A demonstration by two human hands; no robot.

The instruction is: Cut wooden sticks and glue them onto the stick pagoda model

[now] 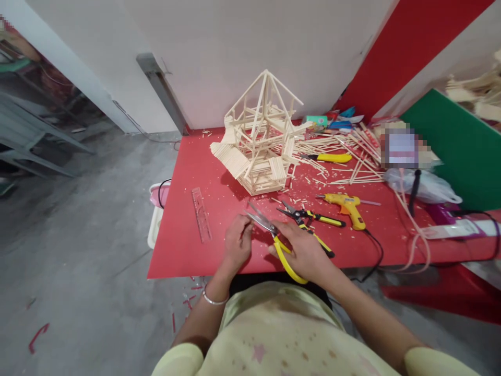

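My right hand (303, 250) grips yellow-handled scissors (270, 232), their blades open and pointing left toward my left hand (237, 243). The fingers of my left hand are pinched together near the blade tips; what they hold is too small to make out. Both hands rest low over the front of a red table (176, 245). Behind them stands a small house model of thin wooden sticks (260, 136), with a peaked roof frame.
Yellow-handled pliers (311, 215) and a yellow glue gun (348, 206) with a black cord lie right of my hands. A clear ruler (201, 214) lies to the left. Loose sticks (352, 149), a yellow cutter (331, 157) and a plastic bag (426, 185) crowd the back right.
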